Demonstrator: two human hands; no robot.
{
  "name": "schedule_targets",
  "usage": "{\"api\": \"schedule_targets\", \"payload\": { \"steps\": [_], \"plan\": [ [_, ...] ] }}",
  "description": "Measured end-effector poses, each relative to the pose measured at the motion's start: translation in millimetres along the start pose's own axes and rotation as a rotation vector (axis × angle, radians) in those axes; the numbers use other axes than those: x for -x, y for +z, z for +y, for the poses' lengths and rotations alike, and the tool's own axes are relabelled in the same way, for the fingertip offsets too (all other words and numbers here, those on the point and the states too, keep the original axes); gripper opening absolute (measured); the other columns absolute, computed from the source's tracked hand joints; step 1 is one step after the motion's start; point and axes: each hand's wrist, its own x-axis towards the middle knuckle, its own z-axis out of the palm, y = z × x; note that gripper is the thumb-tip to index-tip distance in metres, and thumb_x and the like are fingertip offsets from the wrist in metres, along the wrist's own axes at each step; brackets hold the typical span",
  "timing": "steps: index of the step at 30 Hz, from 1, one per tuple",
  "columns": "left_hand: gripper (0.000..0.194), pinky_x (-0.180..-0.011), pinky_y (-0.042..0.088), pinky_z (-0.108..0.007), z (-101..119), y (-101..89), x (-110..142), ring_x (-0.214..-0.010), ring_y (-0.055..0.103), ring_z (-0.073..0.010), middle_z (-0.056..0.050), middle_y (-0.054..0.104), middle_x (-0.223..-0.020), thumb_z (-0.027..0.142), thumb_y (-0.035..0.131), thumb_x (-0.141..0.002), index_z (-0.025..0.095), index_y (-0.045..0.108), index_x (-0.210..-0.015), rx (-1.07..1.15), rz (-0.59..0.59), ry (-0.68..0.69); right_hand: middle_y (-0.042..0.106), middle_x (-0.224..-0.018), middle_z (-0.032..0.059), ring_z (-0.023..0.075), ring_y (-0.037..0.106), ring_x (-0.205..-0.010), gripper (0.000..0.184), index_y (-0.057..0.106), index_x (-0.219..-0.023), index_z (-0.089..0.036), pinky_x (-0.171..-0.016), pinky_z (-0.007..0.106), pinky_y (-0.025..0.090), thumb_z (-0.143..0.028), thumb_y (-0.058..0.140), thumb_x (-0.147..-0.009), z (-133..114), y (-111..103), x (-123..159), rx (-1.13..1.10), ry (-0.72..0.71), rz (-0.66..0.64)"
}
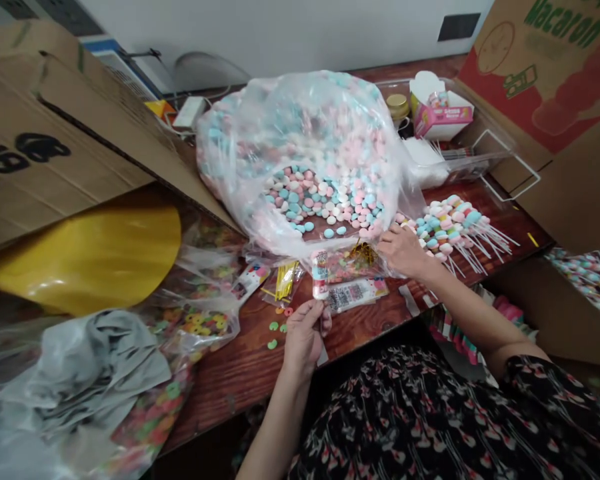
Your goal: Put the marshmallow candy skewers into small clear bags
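The scattered candies [330, 219] are pink, white and pale blue; the dress [420, 420] is floral on black.

Worn on the head, above the near edge of the desk [220, 387]. Facing forward and down across it to the wall [300, 33] beyond the far edge. Tilted, showing the near edge on a slant, lower at left. Close, catching left hand [304, 330], right hand [403, 250] and patterned clothing [410, 413] from above.
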Motion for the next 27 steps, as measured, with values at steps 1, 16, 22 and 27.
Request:
{"api": "schedule_targets", "payload": {
  "steps": [1, 16, 22, 27],
  "plan": [
    [0.027, -0.041, 0.032, -0.017, -0.1, 2.0, -0.4, -0.046, 0.048, -0.0072, 0.002, 0.058, -0.056, 0.031, 0.081, -0.064, 0.014, 0.062, -0.072, 0.025, -0.011, -0.016, 0.066, -0.094, 0.0076, 0.0244, 0.046, -0.096, 0.021, 0.071, -0.091, -0.018, -0.079, 0.037, 0.03, -0.019, 0.049, -0.09, 0.2, 1.7, -0.8, 0.008, 0.001, -0.032],
    [0.029, -0.039, 0.032, -0.016, -12.4, 17.3, 0.8, -0.045, 0.049, -0.0066, 0.001, 0.059, -0.058, 0.034, 0.081, -0.066, 0.012, 0.063, -0.076, -0.015, -0.046, -0.049, 0.068, -0.099, 0.0109, 0.0229, 0.056, -0.095, 0.026, 0.069, -0.101, -0.015, -0.071, 0.031, 0.034, -0.014, 0.046, -0.088, 4.2, -5.4, -21.3, -0.001, -0.079, -0.17],
    [0.029, -0.036, 0.031, -0.016, -4.9, 22.9, -3.2, -0.044, 0.048, -0.0065, 0.002, 0.059, -0.059, 0.034, 0.08, -0.066, 0.013, 0.063, -0.076, -0.027, -0.036, -0.022, 0.072, -0.084, 0.004, 0.0159, 0.062, -0.083, 0.018, 0.071, -0.083, -0.017, -0.075, 0.026, 0.041, -0.015, 0.053, -0.085, 10.5, -10.4, -16.4, -0.46, -0.099, 0.054],
    [0.028, -0.032, 0.021, -0.016, -2.6, 40.8, -10.8, -0.037, 0.04, -0.0044, 0.004, 0.055, -0.052, 0.037, 0.077, -0.067, 0.014, 0.061, -0.069, -0.13, -0.021, 0.037, 0.073, -0.084, 0.0015, 0.0126, 0.063, -0.076, 0.017, 0.072, -0.094, -0.021, -0.074, 0.026, 0.047, -0.019, 0.057, -0.087, -26.7, -20.4, -2.1, -0.92, -0.192, 0.343]
  ]
}}
